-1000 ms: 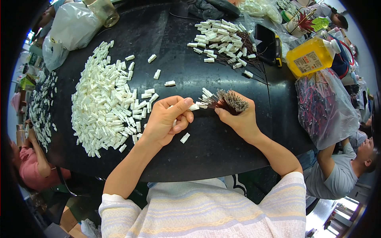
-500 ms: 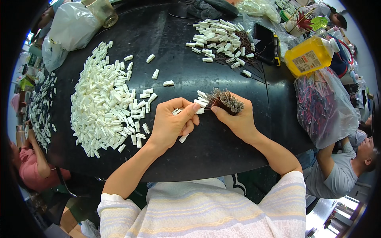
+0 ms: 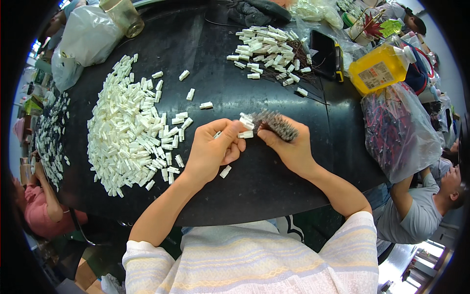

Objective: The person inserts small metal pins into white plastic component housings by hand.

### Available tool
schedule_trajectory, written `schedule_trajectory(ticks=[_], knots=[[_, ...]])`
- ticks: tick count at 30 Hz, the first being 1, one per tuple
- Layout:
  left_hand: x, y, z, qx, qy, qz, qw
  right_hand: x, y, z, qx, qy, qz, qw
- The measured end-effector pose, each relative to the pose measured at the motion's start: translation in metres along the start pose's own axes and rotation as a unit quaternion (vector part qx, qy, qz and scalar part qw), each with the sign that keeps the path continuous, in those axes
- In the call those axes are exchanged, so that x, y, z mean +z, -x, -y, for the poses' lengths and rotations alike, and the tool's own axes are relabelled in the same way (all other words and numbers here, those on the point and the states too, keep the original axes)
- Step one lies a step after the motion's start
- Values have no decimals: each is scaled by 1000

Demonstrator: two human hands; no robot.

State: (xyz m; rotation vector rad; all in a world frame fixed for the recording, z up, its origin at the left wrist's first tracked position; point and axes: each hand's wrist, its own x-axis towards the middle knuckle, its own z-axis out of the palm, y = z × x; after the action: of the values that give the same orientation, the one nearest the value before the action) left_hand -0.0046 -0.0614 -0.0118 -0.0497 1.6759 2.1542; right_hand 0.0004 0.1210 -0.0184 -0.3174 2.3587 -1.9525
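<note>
My right hand is closed round a thick bundle of thin dark wires with silvery tips. White plastic connector housings sit at the bundle's left end, between my two hands. My left hand is closed, thumb against bent fingers, with a small white housing partly showing at its fingers. Just below it, a single white housing lies on the black table. To the left spreads a large heap of the same housings.
Beyond my hands is a pile of housings with dark wires. At right are a phone, a yellow bottle and a clear bag of wires. A white plastic bag lies far left. People sit on both sides.
The wire bundle blurs with motion and is tilted a little in my right hand. My left hand stays beside the housings at its end. The view has shifted slightly.
</note>
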Motion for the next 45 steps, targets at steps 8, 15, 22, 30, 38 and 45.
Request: schedule_trajectory(ticks=[8, 15, 22, 30, 38, 45], knots=[[-20, -1, -8, -85, 205, 84, 971, -9, -11, 9, 84, -39, -68, 993], [-21, -2, -6, -24, 175, 88, 980, -9, -9, 9, 66, -70, -10, 995], [-24, 1, -8, -17, 149, 47, 988, -7, -7, 8, 74, -54, -11, 996], [-18, 1, -11, -57, 168, 56, 983, -2, -4, 4, -29, 54, -22, 998], [-13, 1, -9, -44, 205, 69, 975, -3, -4, -1, -45, 61, -16, 997], [-9, 3, -2, -37, 185, 105, 976, -2, -3, 4, -28, 74, -16, 997]])
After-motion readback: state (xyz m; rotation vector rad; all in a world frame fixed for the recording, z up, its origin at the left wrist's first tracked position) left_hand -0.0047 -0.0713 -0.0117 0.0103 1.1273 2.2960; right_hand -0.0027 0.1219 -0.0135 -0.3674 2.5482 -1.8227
